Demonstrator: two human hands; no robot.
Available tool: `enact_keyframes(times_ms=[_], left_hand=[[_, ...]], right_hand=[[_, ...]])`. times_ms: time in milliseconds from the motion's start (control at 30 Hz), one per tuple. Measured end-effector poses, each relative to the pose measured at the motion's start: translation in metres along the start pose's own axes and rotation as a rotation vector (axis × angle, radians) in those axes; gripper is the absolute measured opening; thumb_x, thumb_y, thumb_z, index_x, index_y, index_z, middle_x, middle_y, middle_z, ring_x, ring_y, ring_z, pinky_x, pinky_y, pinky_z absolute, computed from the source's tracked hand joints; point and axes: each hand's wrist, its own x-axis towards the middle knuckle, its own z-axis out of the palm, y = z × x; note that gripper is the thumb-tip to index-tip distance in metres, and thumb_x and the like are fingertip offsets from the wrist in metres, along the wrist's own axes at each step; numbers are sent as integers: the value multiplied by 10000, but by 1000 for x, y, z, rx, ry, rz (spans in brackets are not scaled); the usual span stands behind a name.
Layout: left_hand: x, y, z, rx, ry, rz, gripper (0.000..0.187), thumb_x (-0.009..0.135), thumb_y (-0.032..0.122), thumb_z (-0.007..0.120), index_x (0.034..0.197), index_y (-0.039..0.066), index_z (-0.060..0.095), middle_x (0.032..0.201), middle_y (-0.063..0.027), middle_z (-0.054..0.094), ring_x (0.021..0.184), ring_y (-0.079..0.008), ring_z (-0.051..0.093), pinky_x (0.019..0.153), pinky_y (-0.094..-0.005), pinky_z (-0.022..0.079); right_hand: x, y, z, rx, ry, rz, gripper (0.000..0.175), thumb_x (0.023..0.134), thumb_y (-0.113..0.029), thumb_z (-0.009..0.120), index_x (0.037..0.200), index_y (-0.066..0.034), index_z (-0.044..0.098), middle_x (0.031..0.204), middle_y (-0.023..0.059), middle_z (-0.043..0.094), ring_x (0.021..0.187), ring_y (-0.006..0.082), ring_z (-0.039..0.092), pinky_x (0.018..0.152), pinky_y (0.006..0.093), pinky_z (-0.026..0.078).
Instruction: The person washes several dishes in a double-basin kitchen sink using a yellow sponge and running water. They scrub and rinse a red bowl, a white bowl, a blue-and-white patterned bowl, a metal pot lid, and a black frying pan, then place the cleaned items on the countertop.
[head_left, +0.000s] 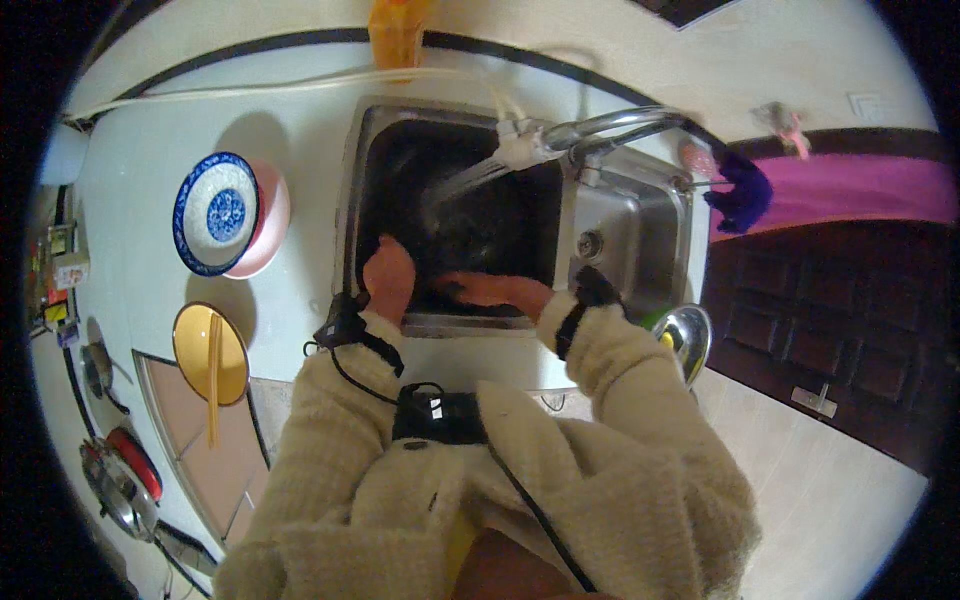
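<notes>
Both hands reach into the dark left basin of a steel double sink (346, 225). My left hand (389, 277) is at the basin's near left corner, its fingers hidden in shadow. My right hand (491, 289) lies across the near side, pointing left, and a dark patch by its fingers cannot be made out. Water streams from the chrome faucet (622, 127) through a pale spout fitting (521, 146) into the basin. Whether either hand holds something is not visible.
Left of the sink stand a blue-and-white bowl (217, 214) over a pink bowl (276, 217), and a yellow bowl (196, 356) with chopsticks (215, 375). A metal bowl (694, 341) is by my right sleeve. Pans (120, 487) stand far left; a dark door (817, 330) is right.
</notes>
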Motion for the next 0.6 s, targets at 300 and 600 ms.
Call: enact_keyframes(times_ms=[300, 600], left_hand=[[2, -15, 12, 14, 149, 150, 459, 850, 212, 514, 1186, -93, 449, 746, -152, 660, 638, -285, 654, 548, -390, 526], [-35, 1, -31, 97, 74, 106, 474, 821, 291, 558, 1178, -8, 470, 1009, -169, 595, 921, -312, 586, 774, -441, 466]], right_hand=[[-67, 12, -57, -870, 493, 357, 376, 739, -173, 611, 1109, -146, 549, 874, 192, 591, 836, 350, 602, 743, 434, 499], [-71, -15, -53, -226, 706, 222, 463, 738, -245, 636, 1179, -156, 525, 1058, 153, 616, 943, 320, 606, 801, 392, 486]])
